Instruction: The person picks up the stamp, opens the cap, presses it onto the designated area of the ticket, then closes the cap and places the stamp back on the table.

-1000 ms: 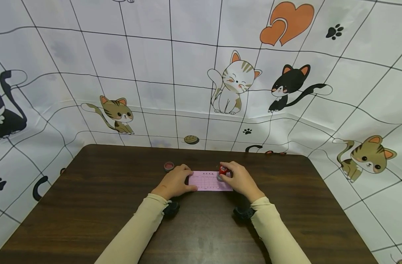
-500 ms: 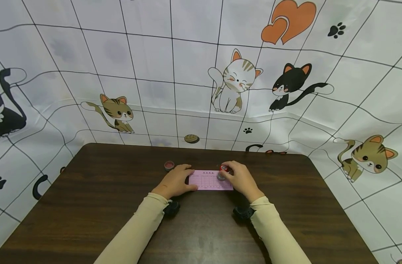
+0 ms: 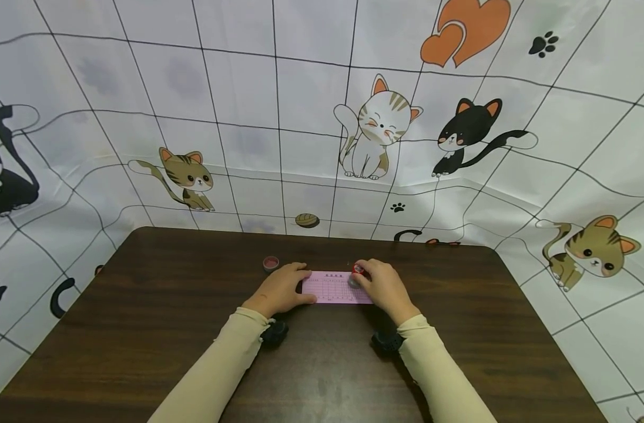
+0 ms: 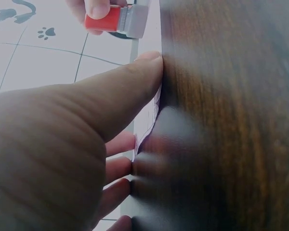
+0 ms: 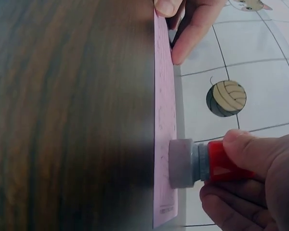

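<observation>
Pinning the pink slip (image 3: pixel 327 288) at its 9 o'clock end, the left grip (image 3: pixel 281 289) lay spread, thumb tip on the near edge, fingers down by the far side; slip edge between them seemed bowed up slightly. Slip was otherwise roughly flat on the tabletop (image 3: pixel 142 329). Right grip (image 3: pixel 388 289) pinched the stamp (image 5: pixel 197 162) by its red handle; grey base stood near upright at the slip's 3 o'clock part, seemingly touching, contact face hidden.

Step in hand, judged: stamp onto slip. Doing it well called for a square handle, even straight-down push, no twist, left grip holding firm, then a straight lift; sliding risked a smear. Flattening the bowed edge would have helped.

Around, left to right: small round pot (image 3: pixel 271 264), reddish inside, stood just beyond the left grip at 11 o'clock. Left grip sat in the way between pot and stamp; a reach across needed to go over or around. Cat-print wall covering (image 3: pixel 301 153) hung at 12 o'clock, no obstacle. Right grip hid the slip's 2 o'clock corner in the head view.
</observation>
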Motion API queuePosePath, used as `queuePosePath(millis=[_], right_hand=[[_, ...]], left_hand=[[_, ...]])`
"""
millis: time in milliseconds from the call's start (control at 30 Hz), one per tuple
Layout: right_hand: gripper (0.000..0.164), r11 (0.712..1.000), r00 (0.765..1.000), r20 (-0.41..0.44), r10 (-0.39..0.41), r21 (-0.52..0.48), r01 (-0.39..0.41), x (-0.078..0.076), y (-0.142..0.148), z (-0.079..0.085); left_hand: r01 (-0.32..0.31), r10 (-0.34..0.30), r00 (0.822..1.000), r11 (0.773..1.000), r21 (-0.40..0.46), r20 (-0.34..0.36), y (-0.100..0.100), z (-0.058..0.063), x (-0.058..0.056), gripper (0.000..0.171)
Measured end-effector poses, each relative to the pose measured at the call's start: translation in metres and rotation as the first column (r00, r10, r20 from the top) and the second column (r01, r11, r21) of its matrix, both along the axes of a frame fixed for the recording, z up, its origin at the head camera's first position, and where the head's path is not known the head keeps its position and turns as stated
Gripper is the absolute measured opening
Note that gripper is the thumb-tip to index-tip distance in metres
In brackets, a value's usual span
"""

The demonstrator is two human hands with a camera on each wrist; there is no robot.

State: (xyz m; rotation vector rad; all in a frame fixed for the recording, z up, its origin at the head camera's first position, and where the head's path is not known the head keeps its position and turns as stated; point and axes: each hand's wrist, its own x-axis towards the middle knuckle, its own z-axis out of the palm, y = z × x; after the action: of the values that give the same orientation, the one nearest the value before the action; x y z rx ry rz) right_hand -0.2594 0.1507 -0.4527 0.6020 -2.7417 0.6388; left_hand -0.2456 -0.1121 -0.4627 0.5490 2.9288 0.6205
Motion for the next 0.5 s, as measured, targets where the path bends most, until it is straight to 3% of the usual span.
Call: queuePosePath(millis=[500], right_hand=[[0.015,1.000,1.000,-0.019,-0.005,-0.024,0.004,0.0017,-0.0026,-0.0011]], left_hand=[[-0.009,0.009,1.000,1.000,0.010,0.003,0.0000,0.0030,0.0013,0.073]])
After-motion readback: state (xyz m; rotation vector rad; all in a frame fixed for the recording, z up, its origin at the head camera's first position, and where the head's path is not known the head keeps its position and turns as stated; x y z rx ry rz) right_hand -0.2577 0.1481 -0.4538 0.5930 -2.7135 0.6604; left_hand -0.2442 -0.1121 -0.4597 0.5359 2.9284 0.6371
